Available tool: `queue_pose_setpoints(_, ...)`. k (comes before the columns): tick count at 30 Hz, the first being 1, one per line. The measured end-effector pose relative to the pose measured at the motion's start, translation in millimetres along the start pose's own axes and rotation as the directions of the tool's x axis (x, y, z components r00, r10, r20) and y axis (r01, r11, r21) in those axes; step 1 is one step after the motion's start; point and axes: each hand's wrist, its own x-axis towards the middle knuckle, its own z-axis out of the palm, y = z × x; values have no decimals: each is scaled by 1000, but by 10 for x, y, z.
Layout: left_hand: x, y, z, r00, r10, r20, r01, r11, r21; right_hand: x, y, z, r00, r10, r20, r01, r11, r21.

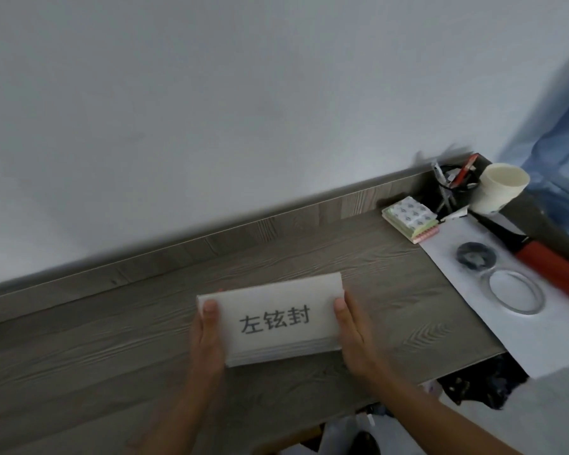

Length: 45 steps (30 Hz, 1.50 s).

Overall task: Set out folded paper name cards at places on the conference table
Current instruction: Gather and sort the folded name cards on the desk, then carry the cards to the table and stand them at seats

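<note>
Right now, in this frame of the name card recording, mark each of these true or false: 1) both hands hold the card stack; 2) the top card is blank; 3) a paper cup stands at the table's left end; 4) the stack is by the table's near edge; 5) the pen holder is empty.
1) True: the left hand and right hand grip the ends of the card stack.
2) False: it carries three printed characters.
3) False: the paper cup is at the far right.
4) True: over the wooden table.
5) False: the pen holder holds pens.
</note>
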Motion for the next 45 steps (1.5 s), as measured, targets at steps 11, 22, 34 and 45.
queue_pose_setpoints(11,63,408,96,980,181,-81,-172,979,109,77,-514,4,983,159,-91,-138,969,203)
queue_pose_setpoints(22,-239,711,339,896,-83,437,16,988,155,-875,-749,-298,829,311,-465,-156,927,341)
queue_pose_setpoints(34,-2021,187,1415,489,-382,784,22,904,427,-3107,-216,-1045,340,496,-799,3,849,528)
queue_pose_setpoints(45,-4756,-522,2478,104,-472,875,-106,870,482,-5626,243,-1933,-147,597,-789,254,793,553)
